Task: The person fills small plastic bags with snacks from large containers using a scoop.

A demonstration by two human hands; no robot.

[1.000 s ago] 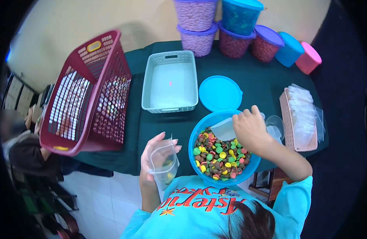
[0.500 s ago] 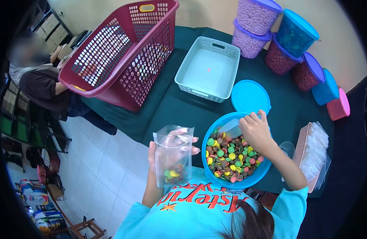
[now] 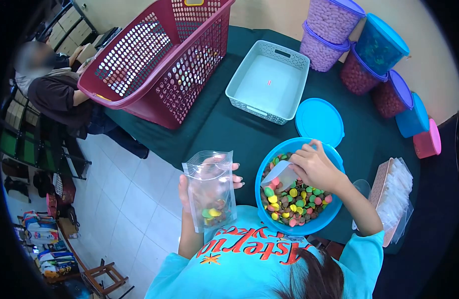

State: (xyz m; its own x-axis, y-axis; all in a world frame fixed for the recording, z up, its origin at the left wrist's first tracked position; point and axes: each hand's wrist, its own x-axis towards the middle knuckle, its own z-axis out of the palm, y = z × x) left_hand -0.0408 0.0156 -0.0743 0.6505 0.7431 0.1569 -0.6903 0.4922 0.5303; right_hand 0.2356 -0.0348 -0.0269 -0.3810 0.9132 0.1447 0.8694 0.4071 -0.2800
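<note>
My left hand (image 3: 183, 189) is closed round a clear zip pouch (image 3: 209, 187), held upright with its mouth at the top. A few yellow, green and brown button-shaped sweets (image 3: 213, 213) lie at the bottom of it. Over the blue tub (image 3: 261, 212), my right hand (image 3: 314, 167) grips a translucent plastic scoop (image 3: 285, 174). The scoop's edge is down among the green, yellow, pink and brown sweets (image 3: 299, 204) that fill the tub. My fingers partly hide the scoop's handle.
A round blue lid (image 3: 319, 119) lies behind the tub, beside a pale green basket (image 3: 234, 94). A large maroon laundry basket (image 3: 139, 104) stands at the left. Lidded tubs (image 3: 356, 70) line the back right. A pink tray of clear pouches (image 3: 381, 199) is at right. Another person (image 3: 55, 99) stands beyond.
The scoop in my right hand has shifted left and lower in the tub, tilting into the sweets. My left hand still holds the pouch. The whole view has shifted slightly.
</note>
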